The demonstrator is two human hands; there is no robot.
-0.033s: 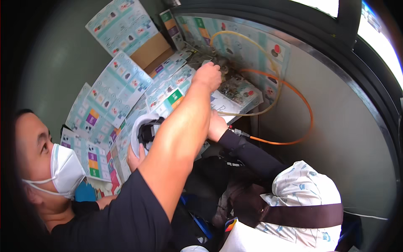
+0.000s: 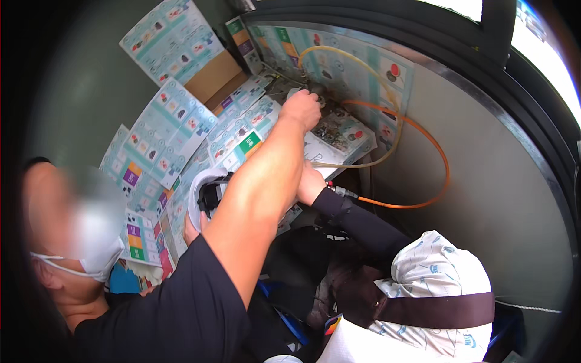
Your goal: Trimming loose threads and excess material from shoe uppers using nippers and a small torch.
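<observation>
My right hand (image 2: 310,185), in a dark sleeve, is closed at the near edge of the work surface (image 2: 324,149), its fingers partly hidden behind a co-worker's bare forearm. Close by its wrist, a metal fitting (image 2: 345,192) joins an orange hose (image 2: 440,140); what the hand grips is hidden. My left hand is not visible. The co-worker's arm (image 2: 260,181) reaches across to a soiled patch at the back, with its hand (image 2: 301,110) closed there. Below that arm, another hand (image 2: 190,231), seemingly the co-worker's, holds a white rounded thing (image 2: 195,196) with a black inside.
Printed cardboard sheets (image 2: 169,130) line the left side and cover the surface. A pale yellow tube (image 2: 376,72) loops over the back right, above a metal side wall (image 2: 478,157). The masked co-worker (image 2: 109,242) sits close on the left. Dark window framing (image 2: 448,36) borders the upper right.
My view has shifted slightly. The co-worker's head has moved a little, and the hand under the reaching arm shows less. My right hand stays at the same place.
</observation>
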